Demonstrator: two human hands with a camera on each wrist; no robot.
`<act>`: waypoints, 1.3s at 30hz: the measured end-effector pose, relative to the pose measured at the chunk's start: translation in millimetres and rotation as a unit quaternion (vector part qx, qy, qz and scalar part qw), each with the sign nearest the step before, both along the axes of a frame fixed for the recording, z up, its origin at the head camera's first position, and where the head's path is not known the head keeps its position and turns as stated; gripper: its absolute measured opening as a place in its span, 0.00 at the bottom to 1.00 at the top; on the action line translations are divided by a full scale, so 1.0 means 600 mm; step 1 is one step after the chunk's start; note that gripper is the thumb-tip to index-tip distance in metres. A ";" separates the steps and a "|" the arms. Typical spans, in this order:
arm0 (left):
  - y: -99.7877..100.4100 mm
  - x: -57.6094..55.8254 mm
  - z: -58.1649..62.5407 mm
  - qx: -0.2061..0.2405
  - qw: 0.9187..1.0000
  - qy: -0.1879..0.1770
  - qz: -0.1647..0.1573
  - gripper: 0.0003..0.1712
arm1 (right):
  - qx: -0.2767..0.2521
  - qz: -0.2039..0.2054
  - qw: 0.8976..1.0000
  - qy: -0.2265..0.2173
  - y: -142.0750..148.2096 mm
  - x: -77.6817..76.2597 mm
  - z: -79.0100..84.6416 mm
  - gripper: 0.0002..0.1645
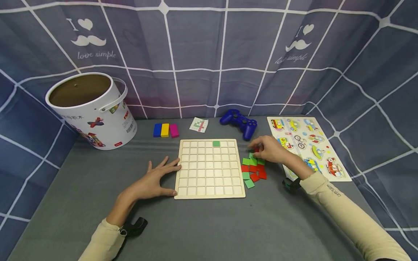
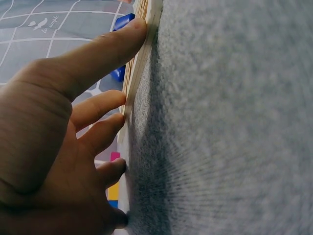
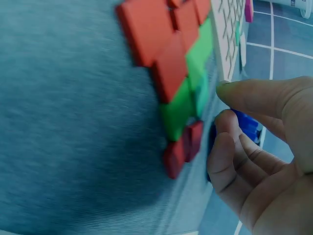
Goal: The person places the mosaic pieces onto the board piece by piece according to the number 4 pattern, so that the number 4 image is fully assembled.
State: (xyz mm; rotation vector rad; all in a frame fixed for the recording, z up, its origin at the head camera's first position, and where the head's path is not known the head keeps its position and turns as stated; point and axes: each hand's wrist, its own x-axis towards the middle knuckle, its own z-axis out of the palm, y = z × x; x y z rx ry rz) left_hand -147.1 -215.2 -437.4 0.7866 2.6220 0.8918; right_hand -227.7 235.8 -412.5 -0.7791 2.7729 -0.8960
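Observation:
A wooden grid board (image 1: 209, 174) lies flat on the grey table, with one green tile (image 1: 216, 144) in its top row. My left hand (image 1: 156, 181) is spread along the board's left side; its thumb and fingers touch the edge, as the left wrist view also shows. Beside the board's right edge lies a loose group of red tiles (image 1: 262, 174) and green tiles (image 1: 249, 183). Over the far end of that group is my right hand (image 1: 269, 149), its fingers loosely bent. In the right wrist view, a gap shows between thumb and fingers, and no tile is visible there.
Behind the board are a blue game controller (image 1: 240, 123), a small printed pattern card (image 1: 199, 125) and blue, yellow and pink blocks (image 1: 165, 130). A white bucket (image 1: 114, 127) stands at the back left. A picture board (image 1: 326, 145) lies under the right forearm.

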 end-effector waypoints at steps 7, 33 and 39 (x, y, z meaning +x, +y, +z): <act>-0.002 0.002 -0.001 0.004 1.000 0.004 0.002 0.51 | 0.008 0.016 0.999 0.026 -0.001 0.006 -0.019 0.16; -0.001 0.002 -0.003 0.005 1.000 0.003 0.000 0.52 | 0.052 -0.011 0.999 0.011 -0.019 -0.028 -0.015 0.18; -0.003 0.001 -0.005 0.002 1.000 0.002 0.002 0.52 | 0.015 -0.008 1.000 0.001 -0.022 -0.032 -0.015 0.18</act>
